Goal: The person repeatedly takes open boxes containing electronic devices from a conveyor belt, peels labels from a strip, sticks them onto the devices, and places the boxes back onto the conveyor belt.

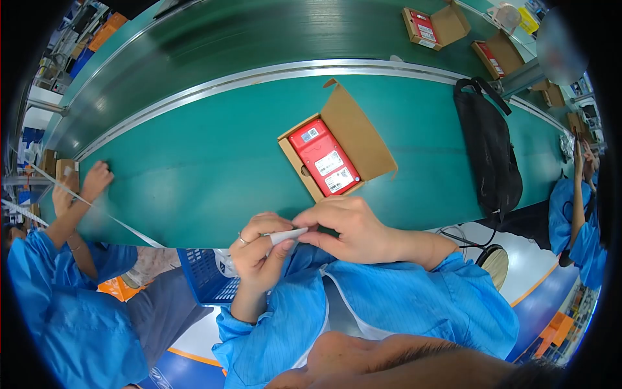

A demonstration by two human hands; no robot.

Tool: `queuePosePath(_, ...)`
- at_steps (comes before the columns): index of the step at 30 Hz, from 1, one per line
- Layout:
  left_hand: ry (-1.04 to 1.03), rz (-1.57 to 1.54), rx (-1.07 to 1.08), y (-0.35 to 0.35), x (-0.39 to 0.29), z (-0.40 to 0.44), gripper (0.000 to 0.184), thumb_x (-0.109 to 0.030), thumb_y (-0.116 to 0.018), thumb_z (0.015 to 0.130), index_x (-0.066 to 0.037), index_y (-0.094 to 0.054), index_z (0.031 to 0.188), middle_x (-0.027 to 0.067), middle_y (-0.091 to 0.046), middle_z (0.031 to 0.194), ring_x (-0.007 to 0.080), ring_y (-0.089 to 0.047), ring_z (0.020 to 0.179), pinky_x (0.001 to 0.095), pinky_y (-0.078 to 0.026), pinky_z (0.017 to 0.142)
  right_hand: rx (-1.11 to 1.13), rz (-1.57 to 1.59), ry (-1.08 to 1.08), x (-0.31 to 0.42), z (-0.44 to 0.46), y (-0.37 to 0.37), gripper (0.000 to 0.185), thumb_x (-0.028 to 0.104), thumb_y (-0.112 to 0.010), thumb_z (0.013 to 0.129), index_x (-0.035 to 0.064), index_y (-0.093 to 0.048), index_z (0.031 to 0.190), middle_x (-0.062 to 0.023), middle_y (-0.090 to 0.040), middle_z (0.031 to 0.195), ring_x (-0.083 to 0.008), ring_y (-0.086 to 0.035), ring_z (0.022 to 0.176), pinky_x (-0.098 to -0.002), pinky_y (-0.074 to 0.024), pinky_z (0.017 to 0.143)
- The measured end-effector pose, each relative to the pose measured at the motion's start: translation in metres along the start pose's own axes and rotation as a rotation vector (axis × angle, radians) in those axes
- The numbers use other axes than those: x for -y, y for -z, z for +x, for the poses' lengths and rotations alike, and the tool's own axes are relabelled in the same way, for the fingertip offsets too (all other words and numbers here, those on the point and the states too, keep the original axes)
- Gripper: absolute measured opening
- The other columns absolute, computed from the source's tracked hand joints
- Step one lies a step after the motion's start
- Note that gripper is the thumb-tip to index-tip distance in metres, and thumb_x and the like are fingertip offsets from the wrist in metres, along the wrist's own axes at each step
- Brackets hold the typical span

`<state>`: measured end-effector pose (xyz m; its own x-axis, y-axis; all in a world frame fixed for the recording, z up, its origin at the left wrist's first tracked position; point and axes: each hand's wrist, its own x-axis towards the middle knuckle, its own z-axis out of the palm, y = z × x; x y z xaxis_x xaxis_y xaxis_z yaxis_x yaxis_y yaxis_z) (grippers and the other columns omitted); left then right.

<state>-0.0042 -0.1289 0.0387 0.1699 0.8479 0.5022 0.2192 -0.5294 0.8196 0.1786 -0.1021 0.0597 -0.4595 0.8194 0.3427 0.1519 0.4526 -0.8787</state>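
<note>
Left hand point(262, 251) and right hand point(350, 227) are pinching a thin white slip point(288, 236) near the open brown cardboard box point(355, 126), likely requiring precision next.

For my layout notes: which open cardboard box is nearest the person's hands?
The cardboard box on the green work surface, just beyond the right hand, with a red item inside; the other open boxes lie farther off, past the metal rail.
</note>
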Motion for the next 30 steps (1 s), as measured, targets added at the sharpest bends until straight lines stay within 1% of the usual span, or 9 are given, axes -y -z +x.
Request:
queuePosePath(2,0.126,-0.119,-0.032,0.0,0.0,-0.006,0.011,-0.003,-0.071,0.07,0.003,-0.066,0.078,0.0144,-0.063,0.09,0.0219,-0.06,0.074,0.029,-0.047,0.061,-0.001,0.005,0.005,-0.002,-0.001,0.002,0.012,0.0,-0.068,0.071,-0.0004,-0.064,0.082,-0.0108,-0.063,0.074,-0.0225,-0.063,0.067,-0.0302,-0.0494,0.057)
queuePosePath(5,0.04,-0.108,-0.025,-0.004,-0.005,0.004,0.007,0.001,-0.068,0.072,0.004,-0.065,0.078,0.0147,-0.064,0.088,0.0189,-0.06,0.07,0.0262,-0.046,0.056,-0.022,0.006,0.027,-0.003,-0.002,0.002,0.012,0.0,-0.068,0.071,-0.0002,-0.064,0.083,-0.0111,-0.063,0.074,-0.0225,-0.063,0.067,-0.0297,-0.0497,0.058)
queuePosePath(8,0.077,-0.101,-0.012,-0.003,-0.003,0.0,0.007,0.003,-0.068,0.071,0.005,-0.065,0.077,0.0133,-0.064,0.084,0.0179,-0.059,0.067,0.025,-0.045,0.055,-0.033,0.002,0.037,-0.005,-0.002,0.0,0.013,0.0,-0.069,0.071,0.0001,-0.065,0.084,-0.0113,-0.063,0.074,-0.0224,-0.063,0.067,-0.0294,-0.0498,0.058)
queuePosePath(11,0.065,-0.074,-0.027,-0.004,-0.002,-0.001,0.011,0.001,-0.068,0.072,0.006,-0.065,0.082,0.013,-0.063,0.08,0.0162,-0.057,0.065,0.024,-0.044,0.056,-0.053,0.001,0.054,-0.008,-0.003,-0.003,0.015,-0.001,-0.069,0.071,-0.0002,-0.065,0.085,-0.0112,-0.063,0.077,-0.0217,-0.063,0.068,-0.029,-0.0497,0.058)
queuePosePath(14,0.052,-0.032,-0.043,-0.004,0.0,-0.001,0.009,0.004,-0.07,0.069,0.004,-0.065,0.077,0.0115,-0.065,0.082,0.0178,-0.058,0.066,0.0251,-0.045,0.054,-0.09,0.047,0.061,-0.011,-0.005,-0.006,0.015,-0.002,-0.069,0.071,-0.0009,-0.065,0.085,-0.0106,-0.062,0.081,-0.0206,-0.062,0.069,-0.0284,-0.0493,0.057)
queuePosePath(18,0.029,-0.009,-0.042,-0.005,0.002,-0.002,0.01,0.004,-0.07,0.068,0.004,-0.065,0.077,0.0121,-0.065,0.083,0.0183,-0.06,0.067,0.0252,-0.045,0.055,-0.125,0.056,0.051,-0.01,-0.004,-0.006,0.015,-0.005,-0.068,0.07,-0.0013,-0.064,0.084,-0.0094,-0.06,0.084,-0.019,-0.061,0.069,-0.027,-0.0485,0.056)
queuePosePath(21,0.046,0.015,-0.04,-0.007,0.0,0.0,0.011,0.005,-0.069,0.068,0.004,-0.065,0.077,0.0124,-0.065,0.084,0.0187,-0.06,0.069,0.0254,-0.046,0.055,-0.13,0.112,0.039,-0.012,-0.003,-0.006,0.013,-0.005,-0.067,0.07,-0.0009,-0.064,0.082,-0.0089,-0.06,0.082,-0.0187,-0.06,0.068,-0.0263,-0.0482,0.056)
queuePosePath(24,0.091,0.028,-0.02,-0.008,-0.003,0.0,0.011,0.006,-0.069,0.068,0.004,-0.065,0.077,0.0126,-0.065,0.084,0.0188,-0.061,0.069,0.0254,-0.046,0.056,-0.152,0.107,0.06,-0.015,-0.005,-0.008,0.008,-0.002,-0.066,0.071,0.0006,-0.063,0.079,-0.0063,-0.059,0.077,-0.02,-0.059,0.066,-0.0295,-0.0476,0.055)
queuePosePath(30,0.064,0.035,-0.05,-0.011,0.0,-0.001,0.012,0.006,-0.071,0.065,0.004,-0.064,0.076,0.0117,-0.065,0.082,0.0185,-0.061,0.067,0.0251,-0.046,0.055,-0.242,-0.13,0.254,-0.019,-0.005,-0.01,0.011,-0.001,-0.067,0.068,0.001,-0.064,0.078,-0.0068,-0.06,0.08,-0.0182,-0.059,0.064,-0.0274,-0.0482,0.052)
